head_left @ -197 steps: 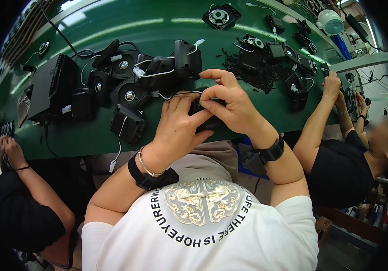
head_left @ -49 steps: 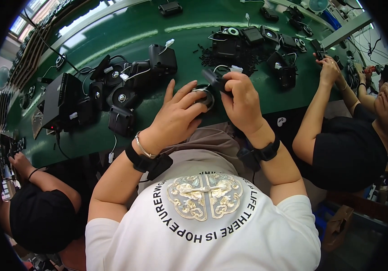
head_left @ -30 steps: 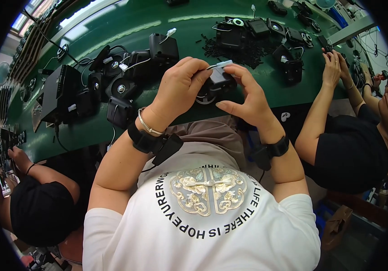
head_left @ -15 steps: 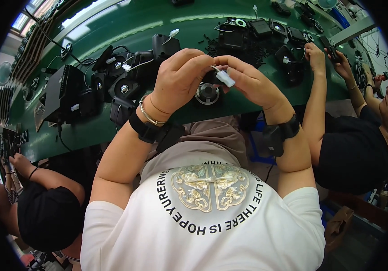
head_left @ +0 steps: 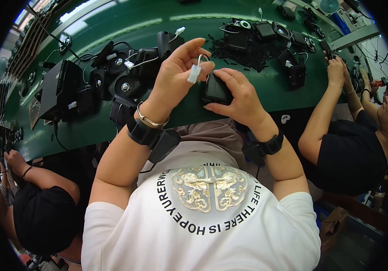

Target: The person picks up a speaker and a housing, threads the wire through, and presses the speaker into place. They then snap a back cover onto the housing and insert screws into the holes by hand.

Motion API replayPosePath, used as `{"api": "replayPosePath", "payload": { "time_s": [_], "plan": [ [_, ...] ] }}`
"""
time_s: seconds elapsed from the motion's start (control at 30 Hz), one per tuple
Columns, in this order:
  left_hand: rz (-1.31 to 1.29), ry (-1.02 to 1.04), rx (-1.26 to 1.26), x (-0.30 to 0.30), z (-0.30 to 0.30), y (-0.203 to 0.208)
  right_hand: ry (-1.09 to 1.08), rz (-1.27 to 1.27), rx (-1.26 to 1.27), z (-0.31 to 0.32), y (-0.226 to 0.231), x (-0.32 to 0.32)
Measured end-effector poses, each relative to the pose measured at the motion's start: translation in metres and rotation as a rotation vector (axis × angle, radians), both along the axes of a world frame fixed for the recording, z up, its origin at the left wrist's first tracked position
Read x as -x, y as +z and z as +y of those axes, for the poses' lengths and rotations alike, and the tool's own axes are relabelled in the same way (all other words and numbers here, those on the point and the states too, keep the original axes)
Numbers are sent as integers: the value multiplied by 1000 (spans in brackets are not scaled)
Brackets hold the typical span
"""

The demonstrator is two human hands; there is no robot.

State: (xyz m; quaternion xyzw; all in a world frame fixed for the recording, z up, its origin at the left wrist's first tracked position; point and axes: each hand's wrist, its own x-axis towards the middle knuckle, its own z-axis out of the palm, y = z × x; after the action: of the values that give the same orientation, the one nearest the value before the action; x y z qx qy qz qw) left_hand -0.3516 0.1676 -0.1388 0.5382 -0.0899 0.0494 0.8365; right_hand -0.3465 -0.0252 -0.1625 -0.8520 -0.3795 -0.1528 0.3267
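My right hand (head_left: 243, 97) is closed on a small black speaker box (head_left: 216, 90), its thumb along the near edge and its fingers over the far right corner. The box's dark flat side faces up, close to the table's near edge. A short cable rises from the box and bends over to a white connector plug (head_left: 194, 73). My left hand (head_left: 172, 74) is just left of the box, its fingers apart, with the plug in front of them. Its index finger is stretched out, and the thumb is near the cable.
Several black speaker housings (head_left: 126, 86) lie left of my hands on the green table (head_left: 185, 97). A larger black box (head_left: 60, 90) stands farther left. Beyond my right hand are a heap of small black pieces (head_left: 248, 58) and more housings (head_left: 293, 72). Co-workers sit on both sides.
The speaker box has turned from its round driver showing to a dark flat side up. My hands have moved apart, the left one opening. The right-hand co-worker's hands have come together farther right.
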Motion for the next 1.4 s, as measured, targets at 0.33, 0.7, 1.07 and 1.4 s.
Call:
{"api": "replayPosePath", "payload": {
  "time_s": [0.33,0.7,1.07,1.4],
  "plan": [
    [-105,-96,-717,-3,12,-17,-106,-17,-1,2,-2,10],
    [-484,-211,-1051,8,21,-26,-41,68,36,-5,0,8],
    [-298,-135,-972,19,27,-19,-54,15,132,-2,6,15],
    [-494,157,-1280,54,8,-17,-248,-87,150,24,8,46]
  ]
}}
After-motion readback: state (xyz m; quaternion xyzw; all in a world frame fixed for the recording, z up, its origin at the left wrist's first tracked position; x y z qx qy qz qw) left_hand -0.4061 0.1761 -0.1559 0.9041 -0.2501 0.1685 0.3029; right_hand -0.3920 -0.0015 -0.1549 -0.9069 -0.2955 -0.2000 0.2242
